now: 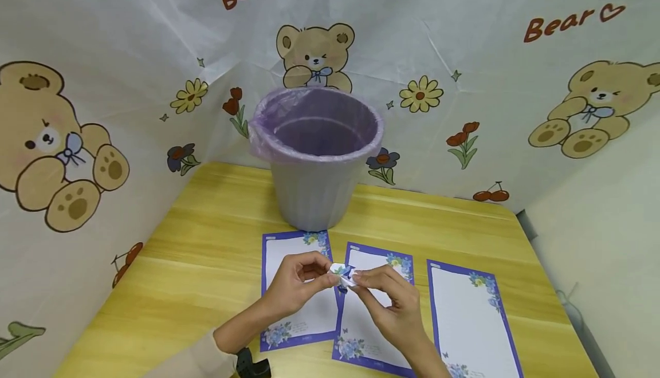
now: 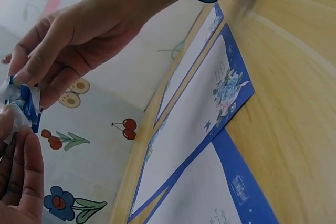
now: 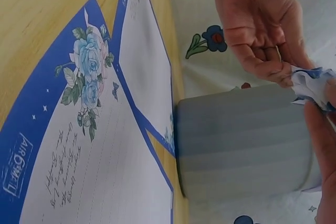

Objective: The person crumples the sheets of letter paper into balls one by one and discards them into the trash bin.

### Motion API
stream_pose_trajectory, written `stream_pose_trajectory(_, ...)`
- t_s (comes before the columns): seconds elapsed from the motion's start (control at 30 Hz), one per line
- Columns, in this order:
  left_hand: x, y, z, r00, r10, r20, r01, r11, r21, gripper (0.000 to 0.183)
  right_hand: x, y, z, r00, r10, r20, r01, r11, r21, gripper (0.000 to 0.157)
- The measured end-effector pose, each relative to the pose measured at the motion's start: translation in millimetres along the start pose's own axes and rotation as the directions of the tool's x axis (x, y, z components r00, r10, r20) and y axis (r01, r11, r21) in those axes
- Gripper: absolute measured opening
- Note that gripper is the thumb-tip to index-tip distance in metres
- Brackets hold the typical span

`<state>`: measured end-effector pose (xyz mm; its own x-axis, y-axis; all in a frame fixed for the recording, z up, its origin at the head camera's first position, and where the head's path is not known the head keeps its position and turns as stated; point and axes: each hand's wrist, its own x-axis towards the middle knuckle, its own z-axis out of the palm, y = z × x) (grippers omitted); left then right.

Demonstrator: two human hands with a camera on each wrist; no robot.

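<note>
A crumpled piece of white and blue floral paper [image 1: 342, 275] is held between both hands, above the sheets on the table. My left hand [image 1: 295, 284] pinches its left side between thumb and fingers. On the opposite side, my right hand [image 1: 393, 304] pinches it too. In the right wrist view the crumpled paper [image 3: 311, 86] shows folded white faces with blue edges. Below lie three blue-bordered letter sheets: a left one [image 1: 299, 286], a middle one [image 1: 373, 321] partly hidden by the right hand, and a right one [image 1: 469, 315].
Behind the sheets stands a grey trash bin [image 1: 314, 195] lined with a translucent purple bag [image 1: 265, 137]. It rests on a yellow wood-grain table [image 1: 216, 217]. A white bear-print cloth [image 1: 381, 17] hangs around the back and sides.
</note>
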<state>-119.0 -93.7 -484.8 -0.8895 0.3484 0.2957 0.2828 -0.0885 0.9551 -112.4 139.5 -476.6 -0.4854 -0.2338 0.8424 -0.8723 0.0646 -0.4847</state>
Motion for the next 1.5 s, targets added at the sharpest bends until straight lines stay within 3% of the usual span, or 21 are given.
stream_pose_trajectory(0.1,-4.4,-0.5,-4.1,1.0,-0.023,-0.016,0.023,1.0,-0.015,0.006,1.5,-0.7,0.9,0.999,0.025,0.035,-0.024,0.999,-0.03,0.023)
stream_pose_trajectory(0.33,-4.7,-1.7,-10.2,0.999,0.028,-0.032,-0.03,0.999,-0.038,0.005,12.5,0.9,-5.2,0.998,0.028,0.056,-0.025,0.998,-0.055,0.026)
stream_pose_trajectory(0.47,-5.1,-1.1,-13.1,0.999,0.023,-0.049,-0.024,0.999,-0.031,0.004,20.7,4.2,-11.2,0.997,0.066,0.051,-0.064,0.997,-0.042,0.031)
stream_pose_trajectory(0.73,-11.0,-1.4,-15.9,0.997,-0.055,-0.055,0.054,0.998,-0.021,0.006,38.0,11.5,-22.1,0.992,0.122,0.029,-0.12,0.989,-0.085,0.042)
stream_pose_trajectory(1.17,-16.3,-1.0,-16.8,0.995,-0.075,-0.062,0.074,0.997,-0.025,0.005,59.8,31.2,-27.9,0.982,0.19,-0.008,-0.19,0.982,-0.005,0.035)
stream_pose_trajectory(1.5,-14.2,2.9,-16.3,0.996,-0.056,-0.066,0.054,0.998,-0.028,0.005,71.3,43.4,-33.9,0.946,0.323,-0.032,-0.324,0.946,-0.025,0.046)
